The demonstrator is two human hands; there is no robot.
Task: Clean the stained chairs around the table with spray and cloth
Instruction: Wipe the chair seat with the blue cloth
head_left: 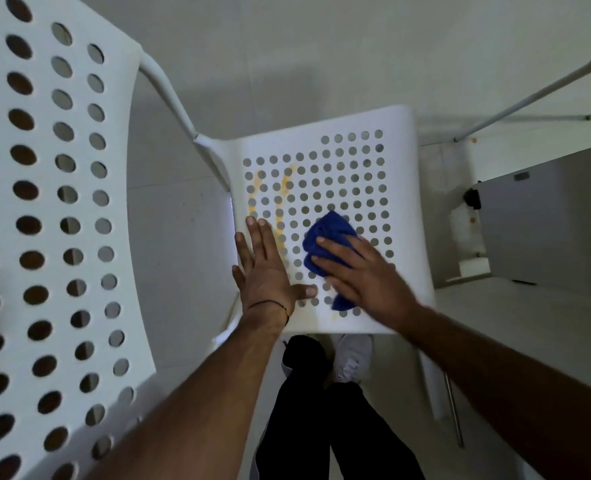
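Our right grip (367,275) lies with straight fingers flat on the blue cloth (328,233), pressing it onto the chair seat (403,188) rather than clutching it. Our left grip (266,268), flat too and holding nothing, braces the seat's left edge. Yellow streaks (283,194) show just beyond it, so we judge this chair about half wiped. The spray is out of view, and the second chair (44,202) is cut off, its seat unseen.

L hand (266,268), R hand (360,271): flat, palms down

Pale tiled floor (322,46), grey table (547,220) at right, dim light.
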